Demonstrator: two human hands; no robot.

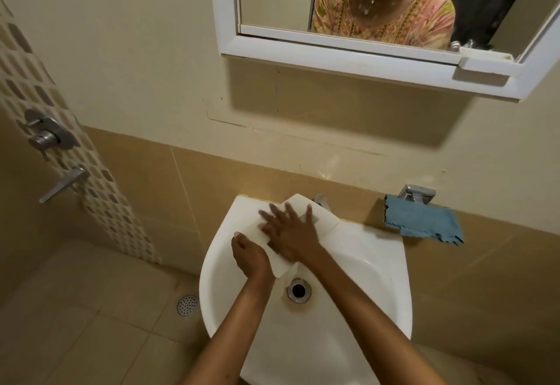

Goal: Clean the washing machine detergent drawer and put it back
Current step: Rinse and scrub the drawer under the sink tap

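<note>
The white detergent drawer (325,224) lies tilted across the white washbasin (378,266), its far end up by the tap (319,199). My left hand (250,256) grips the drawer's near left edge, fingers curled round it. Flat on top of the drawer rests my right hand (291,233), its fingers spread and straight; they look blurred. Much of the drawer is hidden under both hands.
A blue cloth (422,222) hangs on a metal holder on the wall right of the basin. The basin drain (298,290) is just below the drawer. A mirror cabinet (378,57) hangs above. Shower taps (48,136) are on the left wall, a floor drain (187,305) below.
</note>
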